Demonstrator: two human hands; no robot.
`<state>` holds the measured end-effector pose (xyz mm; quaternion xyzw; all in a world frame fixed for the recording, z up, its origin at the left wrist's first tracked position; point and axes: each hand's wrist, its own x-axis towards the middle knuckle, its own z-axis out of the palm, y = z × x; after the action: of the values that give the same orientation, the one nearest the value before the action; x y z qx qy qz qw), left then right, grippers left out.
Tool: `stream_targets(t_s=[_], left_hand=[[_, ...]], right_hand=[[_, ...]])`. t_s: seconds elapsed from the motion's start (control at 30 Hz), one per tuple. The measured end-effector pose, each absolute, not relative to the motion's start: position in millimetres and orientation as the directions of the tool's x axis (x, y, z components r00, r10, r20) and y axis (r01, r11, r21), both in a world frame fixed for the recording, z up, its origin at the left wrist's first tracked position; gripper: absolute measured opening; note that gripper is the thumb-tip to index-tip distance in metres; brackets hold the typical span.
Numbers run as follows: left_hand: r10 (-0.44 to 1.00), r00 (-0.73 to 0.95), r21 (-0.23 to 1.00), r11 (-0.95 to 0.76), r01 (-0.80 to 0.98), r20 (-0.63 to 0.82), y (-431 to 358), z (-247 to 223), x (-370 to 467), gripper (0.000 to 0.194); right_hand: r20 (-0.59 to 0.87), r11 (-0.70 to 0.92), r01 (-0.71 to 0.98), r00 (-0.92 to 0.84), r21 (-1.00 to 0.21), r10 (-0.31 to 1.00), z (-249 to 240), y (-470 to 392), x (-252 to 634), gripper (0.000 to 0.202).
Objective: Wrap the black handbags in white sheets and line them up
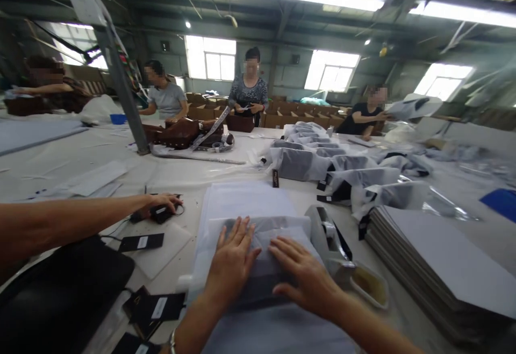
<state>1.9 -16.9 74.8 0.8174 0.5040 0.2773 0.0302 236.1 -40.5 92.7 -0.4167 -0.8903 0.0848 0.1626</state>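
Lower centre of the frame: left hand (231, 262) and right hand (306, 273), fingers slightly apart, rest on translucent wrapping (293, 226) beside a tape dispenser (321, 219).

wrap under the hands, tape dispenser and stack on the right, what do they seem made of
Wrap: thin tissue paper or plastic film, matt and whitish; dark shows through it, but the look leaves which open. Tape dispenser: probably hard moulded plastic, grey, with smooth rounded sides. Stack: likely card or paperboard, smooth and pale on top, with layered grey edges.
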Motion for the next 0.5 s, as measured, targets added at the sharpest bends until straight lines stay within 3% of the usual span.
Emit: stream_targets(t_s=[0.07, 0.23, 0.43, 0.5], left_hand=[[0.858, 0.378, 0.294, -0.482, 0.825, 0.347, -10.9, 70.4, 8.4, 0.053], [0.886, 0.392, 0.307, -0.456, 0.835, 0.25, 4.2, 69.6, 5.3, 0.056], [0.801, 0.267, 0.321, -0.485, 0.813, 0.536, 7.3, 60.8, -36.5, 0.058], [0.784, 0.23, 0.332, -0.482, 0.811, 0.577, 10.8, 52.3, -52.4, 0.06]], right_hand=[[0.162, 0.644, 0.717, -0.626, -0.265, 0.763, 77.9, -51.1, 233.5, 0.095], [0.167, 0.643, 0.747, -0.621, -0.168, 0.766, 54.4, -44.4, 229.1, 0.082], [0.136, 0.673, 0.674, -0.668, -0.304, 0.731, 88.6, -12.6, 236.9, 0.095], [0.153, 0.675, 0.645, -0.672, -0.358, 0.724, 109.5, 3.5, 239.8, 0.091]])
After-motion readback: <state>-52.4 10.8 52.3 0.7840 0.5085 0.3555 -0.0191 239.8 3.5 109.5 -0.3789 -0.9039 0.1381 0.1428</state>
